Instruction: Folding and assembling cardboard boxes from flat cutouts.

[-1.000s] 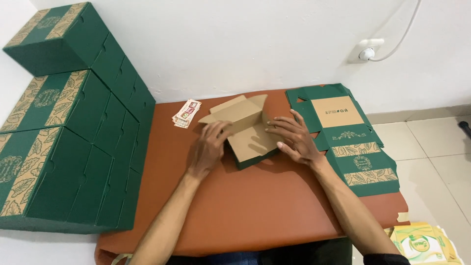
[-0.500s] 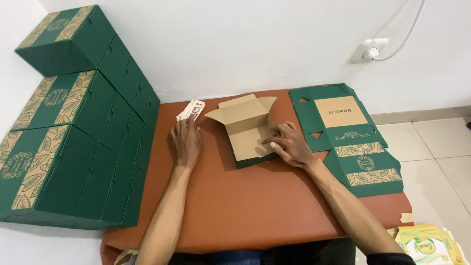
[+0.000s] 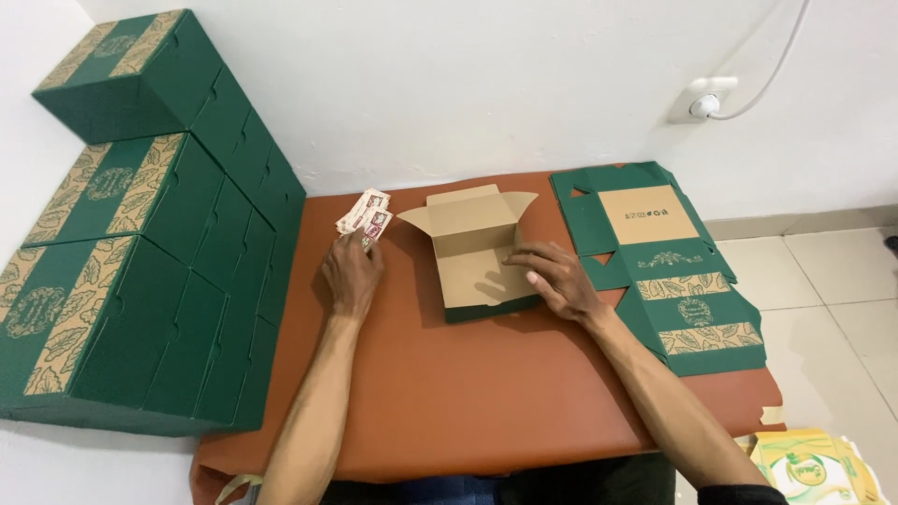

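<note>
L hand [image 3: 353,273]: palm down on the surface, fingers stretched fwd, tips touching the small stack of cards [image 3: 365,214]; cannot tell whether a card is pinched or just touched.
R hand [image 3: 556,278]: fingers spread wide, pressing flat on the right inner edge of the open box [image 3: 474,251]; grips nothing, just holds it down.
Open box: half-folded carton, green outside, plain brown inside, flaps up at the back and sides; sits mid-surface, between both hands, nearer the wall side.
Cards: small pale slips w/ red print, fanned a bit, just left of the box's back-left flap, apart from it.
Surface [image 3: 486,393]: rust-brown, low; both forearms reach across it from the near edge.
Flat blanks [image 3: 678,281]: pile of unfolded green cartons w/ tan leaf bands, at the right end of the surface, just beside the R hand; top one shows a brown panel near the wall.
Finished boxes [image 3: 140,252]: closed green cartons w/ tan leaf strips, stacked three high at left, rows running back to the wall; stack edge touches the surface's left side.
Wall socket [image 3: 703,99]: white, on wall upper right, cable running up from it.
Yellow-green packs [image 3: 814,468]: on tiled floor, bottom right corner, partly cut off.
</note>
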